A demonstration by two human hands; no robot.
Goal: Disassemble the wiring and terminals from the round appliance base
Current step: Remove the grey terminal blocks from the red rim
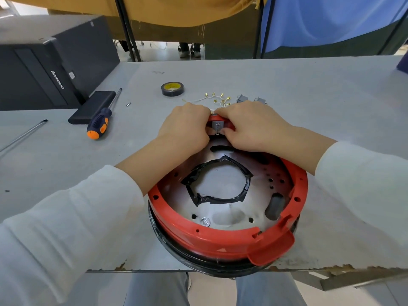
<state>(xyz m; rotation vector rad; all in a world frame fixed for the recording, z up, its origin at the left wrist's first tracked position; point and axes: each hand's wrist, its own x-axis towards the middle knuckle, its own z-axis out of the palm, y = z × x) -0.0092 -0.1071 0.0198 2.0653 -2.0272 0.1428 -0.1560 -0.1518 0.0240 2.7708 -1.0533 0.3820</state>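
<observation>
Computer case, black, lies at the far left of the table. Next to it: dark flat block, then screwdriver with orange-and-blue handle, its shaft resting against the block. Small screw just beyond. Roll of black tape farther back, centre. Round appliance base, red rim, sits at the near table edge, overhanging slightly; black tape lines its central opening. Left hand and right hand meet at the far rim, fingers curled around a grey terminal block mounted there. Loose wires with brass terminals lie just behind the hands; two grey parts to their right.
</observation>
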